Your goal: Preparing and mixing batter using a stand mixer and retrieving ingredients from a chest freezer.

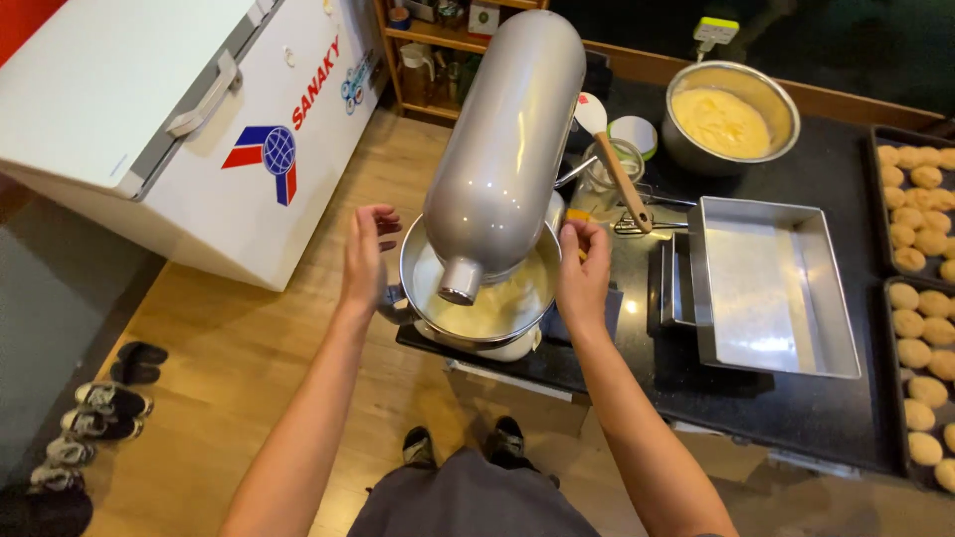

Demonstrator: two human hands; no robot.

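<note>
— Where are your hands right now?

— Your left hand is raised just left of the mixing bowl, fingers spread and loosely curled, holding nothing and not touching the rim. Your right hand is at the bowl's right edge, fingers pinched together near the rim; whether they grip something small there, I cannot tell.

— And the bowl itself?

— It sits between your two hands, under the tilted-up silver head of the stand mixer, with pale batter in the bottom. The mixer stands on the dark worktop at its near corner.

— What lies beyond your right hand?

— Just past it, a glass jar with a wooden-handled spatula leaning in it. Farther out, a big steel bowl of yellow batter. To the right of your right hand is an empty rectangular baking tin, and well beyond that, two dark trays of round cookies.

— And on your left?

— Off to the left of your left hand stands a white chest freezer on the wooden floor, with pairs of shoes near it.
</note>
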